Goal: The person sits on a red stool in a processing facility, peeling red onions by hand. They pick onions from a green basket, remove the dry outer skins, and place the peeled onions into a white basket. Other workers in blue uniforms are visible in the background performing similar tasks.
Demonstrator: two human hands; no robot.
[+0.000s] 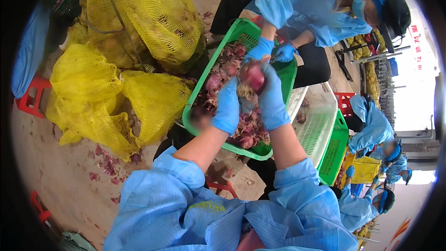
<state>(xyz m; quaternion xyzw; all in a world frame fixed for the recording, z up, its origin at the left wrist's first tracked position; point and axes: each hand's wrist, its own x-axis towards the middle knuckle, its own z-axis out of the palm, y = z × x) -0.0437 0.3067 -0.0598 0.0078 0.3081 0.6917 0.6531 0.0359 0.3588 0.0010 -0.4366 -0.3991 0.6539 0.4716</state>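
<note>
- A red onion (253, 77) sits just above the centre of the frame, held over a long green crate (291, 70) that tilts across the middle.
- The wearer's right hand (273, 97), in a blue glove, grips the onion, curled around its right side.
- The left hand (228, 104), also gloved in blue, meets the onion's lower left, near the pale roots (245, 89); whether its fingers are pinched shut, I cannot tell.
- More onions (213, 82) fill the crate beneath, many with papery skin and dry roots.
- Good handling here, I judge, means letting the right hand cradle the bulb firmly while the left works lightly at the root side, without squeezing the flesh.
- Keeping the onion low over the crate should catch loose skin and soften any drop.
- A co-worker's gloved hand (260, 49) is very near, just above the onion, so short, careful movements seem wise.
- As for writing, a column of red characters (416, 46) runs down the pale wall at the upper right.
- A yellow emblem (207, 206) marks the wearer's blue smock at the lower centre, too small for me to read.
- On the yellow mesh sacks (148, 14) at upper left, I make out no label.
</note>
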